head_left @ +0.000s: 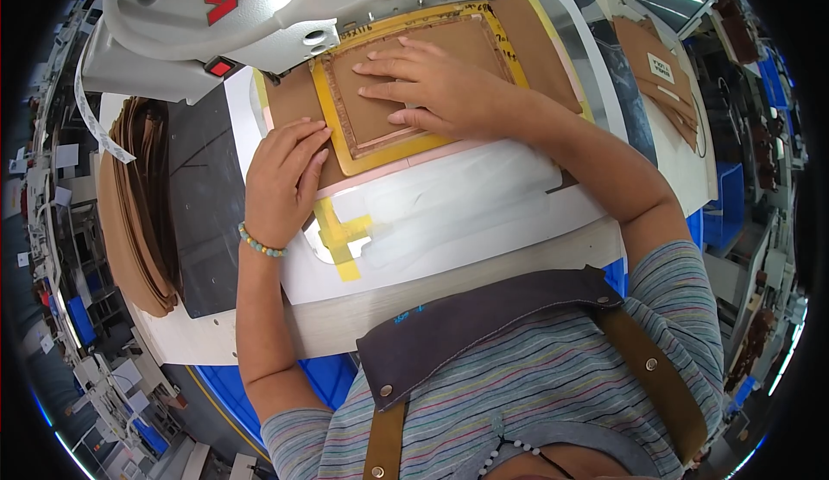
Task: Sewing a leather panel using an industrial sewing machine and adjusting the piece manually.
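Bench: a pale, flat-topped bench [535,255], its near edge partly hidden by the person's dark apron flap.
Machine: a light-grey, smooth-bodied machine [160,74] stands at the far left, cut off by the upper edge.
Board: a broad white sheet [449,199] lies on the bench; both forearms cover parts of it.
Stack: brown leather-like pieces [138,212] at left, too tightly layered to count.
Brown sheet: a flat brown leather-like piece [540,40] on the board, its middle hidden.
Frame: a yellow rectangular frame [350,162] lies on the brown sheet.
Panel: a smooth brown rectangle [466,48] inside the frame, partly covered.
Right hand: the right hand [449,91] lies over the panel, fingers spread, gripping nothing.
Left hand: the left hand [281,165] has bent fingers together at the frame's left edge; whether they pinch anything, I cannot tell.
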A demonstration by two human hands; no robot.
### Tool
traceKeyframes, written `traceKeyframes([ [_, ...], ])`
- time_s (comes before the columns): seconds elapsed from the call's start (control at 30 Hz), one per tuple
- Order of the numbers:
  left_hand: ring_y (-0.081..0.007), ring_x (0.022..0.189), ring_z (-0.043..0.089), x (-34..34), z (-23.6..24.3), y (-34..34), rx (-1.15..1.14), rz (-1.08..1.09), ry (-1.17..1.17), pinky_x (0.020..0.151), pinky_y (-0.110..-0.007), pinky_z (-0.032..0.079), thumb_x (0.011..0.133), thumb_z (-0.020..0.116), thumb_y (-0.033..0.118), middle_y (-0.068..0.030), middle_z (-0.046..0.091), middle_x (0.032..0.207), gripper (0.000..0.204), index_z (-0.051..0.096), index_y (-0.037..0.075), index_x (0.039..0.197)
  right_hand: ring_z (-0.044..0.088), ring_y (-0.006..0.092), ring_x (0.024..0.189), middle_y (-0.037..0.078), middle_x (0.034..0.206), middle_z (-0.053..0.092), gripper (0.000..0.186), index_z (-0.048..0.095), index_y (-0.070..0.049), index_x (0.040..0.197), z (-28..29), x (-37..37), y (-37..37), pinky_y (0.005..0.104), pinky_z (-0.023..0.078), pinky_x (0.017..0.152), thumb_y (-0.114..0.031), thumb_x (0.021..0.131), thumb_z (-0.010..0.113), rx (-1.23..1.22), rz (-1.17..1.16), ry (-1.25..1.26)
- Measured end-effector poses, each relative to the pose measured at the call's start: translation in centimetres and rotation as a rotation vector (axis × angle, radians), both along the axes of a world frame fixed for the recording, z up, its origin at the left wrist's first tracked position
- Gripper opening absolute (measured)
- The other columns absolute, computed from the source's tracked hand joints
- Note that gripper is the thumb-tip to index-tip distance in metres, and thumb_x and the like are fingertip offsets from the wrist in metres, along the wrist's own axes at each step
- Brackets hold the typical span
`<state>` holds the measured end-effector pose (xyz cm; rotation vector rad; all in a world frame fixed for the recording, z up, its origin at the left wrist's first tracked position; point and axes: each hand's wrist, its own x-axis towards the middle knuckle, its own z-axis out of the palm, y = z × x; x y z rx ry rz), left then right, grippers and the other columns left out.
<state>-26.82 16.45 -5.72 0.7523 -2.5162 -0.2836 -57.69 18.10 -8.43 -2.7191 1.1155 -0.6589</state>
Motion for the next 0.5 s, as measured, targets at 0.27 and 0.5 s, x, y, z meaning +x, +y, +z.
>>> traceKeyframes([
  [0.27,-0.0344,0.118,0.069,0.1,-0.12,0.02,0.001,-0.001,0.0,0.099,-0.043,0.056,0.093,0.073,0.002,-0.0137,0.073,0.122,0.027,0.074,0.001,0.12,0.038,0.035,0.155,0.015,0.165,0.046,0.05,0.059,-0.009,0.151,-0.07,-0.09,-0.07,0.0542,0.026,0.131,-0.034,0.108,0.059,0.018,-0.004,0.029],
  [0.5,-0.0342,0.117,0.069,-0.17,0.05,0.09,-0.021,0.035,0.014,0.098,-0.042,0.056,0.093,0.072,0.001,-0.0134,0.072,0.125,0.028,0.074,0.001,0.122,0.035,0.0377,0.156,0.02,0.167,0.042,0.054,0.059,-0.006,0.151,-0.28,-0.2,-0.01,0.0532,0.026,0.13,-0.035,0.106,0.064,0.003,-0.068,-0.012],
])
